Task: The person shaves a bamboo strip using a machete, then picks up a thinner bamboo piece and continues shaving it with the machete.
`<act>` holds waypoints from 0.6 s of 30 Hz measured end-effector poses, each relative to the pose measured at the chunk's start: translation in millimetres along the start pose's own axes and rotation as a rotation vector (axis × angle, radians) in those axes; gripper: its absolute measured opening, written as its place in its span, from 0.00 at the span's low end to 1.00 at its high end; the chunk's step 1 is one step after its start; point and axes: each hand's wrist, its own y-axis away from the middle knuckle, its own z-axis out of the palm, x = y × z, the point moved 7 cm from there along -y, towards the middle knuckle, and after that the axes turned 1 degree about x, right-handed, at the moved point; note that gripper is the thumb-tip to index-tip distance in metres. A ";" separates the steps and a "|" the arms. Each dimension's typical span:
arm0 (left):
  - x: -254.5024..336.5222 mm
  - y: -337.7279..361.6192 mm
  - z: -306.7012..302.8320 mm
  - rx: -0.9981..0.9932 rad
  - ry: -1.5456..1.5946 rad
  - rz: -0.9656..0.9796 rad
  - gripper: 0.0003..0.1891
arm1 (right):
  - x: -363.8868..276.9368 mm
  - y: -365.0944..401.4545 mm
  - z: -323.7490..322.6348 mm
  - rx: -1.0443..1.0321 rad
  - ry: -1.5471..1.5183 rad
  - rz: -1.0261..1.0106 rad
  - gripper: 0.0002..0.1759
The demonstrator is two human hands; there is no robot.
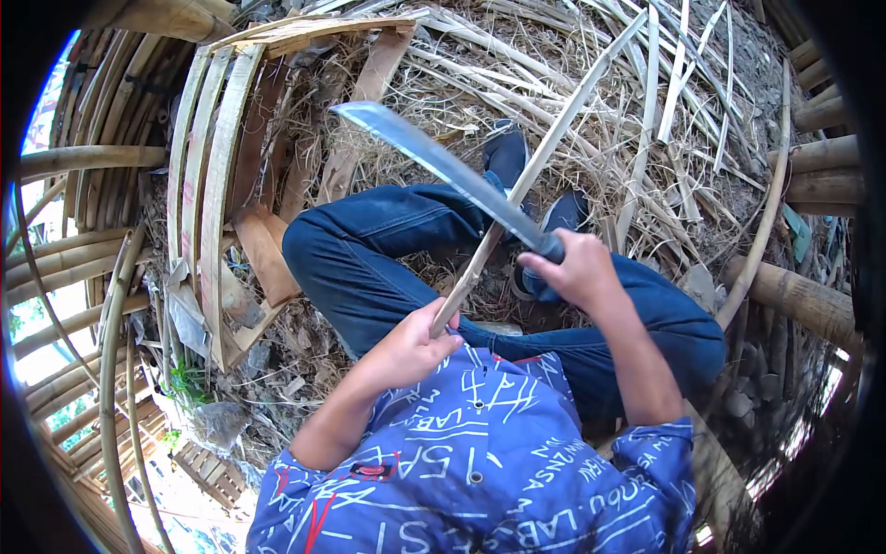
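Note:
My left hand (pixel 420 344) is closed around the near end of a long split bamboo strip (pixel 563 120), just in front of my shirt. From there the strip slants up and to the right, between my bent knees and past my shoes. My right hand (pixel 579 268) grips the dark handle of a machete (pixel 434 166). Its broad blade points to the upper left and crosses over the strip in this view, close to the handle end.
At the left stands a wooden crate (pixel 214 175) with slatted sides. Many cut bamboo strips (pixel 651 120) and curly shavings (pixel 434 102) cover the ground ahead. Bamboo poles (pixel 803 300) line the right side, and a bamboo fence (pixel 83 249) rises at the left.

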 end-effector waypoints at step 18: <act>-23.7 40.2 -10.5 -0.062 0.062 0.030 0.09 | 72.3 -50.6 -62.9 0.161 0.138 0.105 0.32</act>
